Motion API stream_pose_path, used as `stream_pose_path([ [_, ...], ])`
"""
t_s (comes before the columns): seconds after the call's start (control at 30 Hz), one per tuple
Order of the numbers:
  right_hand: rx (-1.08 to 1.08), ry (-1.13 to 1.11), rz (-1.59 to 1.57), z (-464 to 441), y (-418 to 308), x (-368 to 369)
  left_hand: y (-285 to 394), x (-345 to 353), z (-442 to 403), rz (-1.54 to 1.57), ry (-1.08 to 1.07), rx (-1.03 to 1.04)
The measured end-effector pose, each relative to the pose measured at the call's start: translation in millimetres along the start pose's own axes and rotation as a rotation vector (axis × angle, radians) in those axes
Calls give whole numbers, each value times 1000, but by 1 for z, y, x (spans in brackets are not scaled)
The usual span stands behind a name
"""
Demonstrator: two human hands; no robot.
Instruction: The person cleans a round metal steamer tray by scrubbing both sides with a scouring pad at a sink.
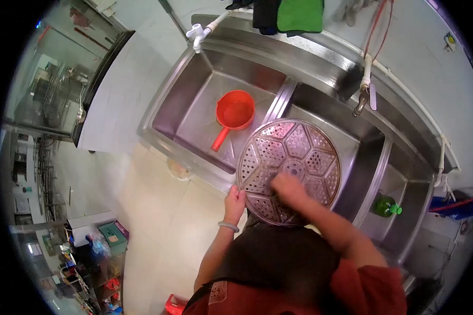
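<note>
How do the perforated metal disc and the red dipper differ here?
The perforated metal disc is broad and silvery; the red dipper is smaller, with a handle. The disc is pierced with many holes; none show in the dipper. The left hand grips the disc's rim, while the dipper rests untouched in the left basin. The disc and the dipper's bowl are both round.
</note>
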State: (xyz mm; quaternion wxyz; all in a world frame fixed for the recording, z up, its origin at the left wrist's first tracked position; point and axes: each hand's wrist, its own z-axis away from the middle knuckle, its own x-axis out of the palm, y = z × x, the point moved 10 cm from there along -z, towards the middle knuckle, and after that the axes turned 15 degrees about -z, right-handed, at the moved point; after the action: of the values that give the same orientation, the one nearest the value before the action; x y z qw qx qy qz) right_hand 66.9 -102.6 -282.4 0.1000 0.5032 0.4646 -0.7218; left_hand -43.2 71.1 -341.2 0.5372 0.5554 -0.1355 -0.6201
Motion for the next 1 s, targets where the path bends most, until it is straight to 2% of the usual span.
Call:
stream_pose_path([
  [0.03, 286, -94, 152, -16, 49, -3, -2, 3, 1, 94, -12, -45],
  [0.1, 248, 532, -76, -11, 95, -90, 2, 5, 1, 117, 9, -9],
  [0.2, 318, 669, 29, -15, 108, -101, 2, 2, -1, 125, 24, 16],
  [0.23, 215, 607, -68, -24, 93, -82, -1, 4, -2, 108, 17, -9],
  [0.27, 340, 292, 42, -38, 70, -46, 8, -1, 0, 55, 41, 25],
  [0.3, 229, 98, 51, -41, 26, -22, 6, 0, -2, 62, 45, 23],
  [0.33, -44, 104, -161, -29, -20, 0, 1, 2, -2, 46, 29, 14],
  [0.37, -257, 190, -176, -16, -53, -2, -3, 2, -2, 22, 8, 7],
  [0.43, -150, 147, -182, -29, -28, -13, 4, -2, 1, 42, 5, -18],
  [0.5, 206, 177, 18, -55, 52, -40, 7, 1, 5, 69, -1, -43],
  [0.57, 251, 638, -10, -47, 105, -111, 3, 5, 4, 249, 6, -67],
  [0.6, 246, 652, -6, -49, 112, -117, -4, 7, 2, 235, -2, -52],
  [0.67, 271, 457, -46, -68, 125, -109, -16, 10, 5, 254, 28, -39],
  [0.73, -1, 471, -65, -69, 49, -91, -4, 13, 10, 388, 77, -78],
  [0.77, -25, 414, -113, -68, 21, -80, -7, 16, 13, 386, 86, -82],
  [0.87, -225, 353, -71, -58, -50, -32, -20, 31, 38, 191, -107, -189],
  [0.9, -219, 357, -87, -52, -57, -28, -18, 25, 45, 175, -108, -196],
  [0.97, -277, 272, -165, -47, -74, -17, -21, 32, 59, 3, -298, -303],
  [1.0, -307, 222, -214, -47, -73, -1, -33, 36, 57, -167, -348, -110],
])
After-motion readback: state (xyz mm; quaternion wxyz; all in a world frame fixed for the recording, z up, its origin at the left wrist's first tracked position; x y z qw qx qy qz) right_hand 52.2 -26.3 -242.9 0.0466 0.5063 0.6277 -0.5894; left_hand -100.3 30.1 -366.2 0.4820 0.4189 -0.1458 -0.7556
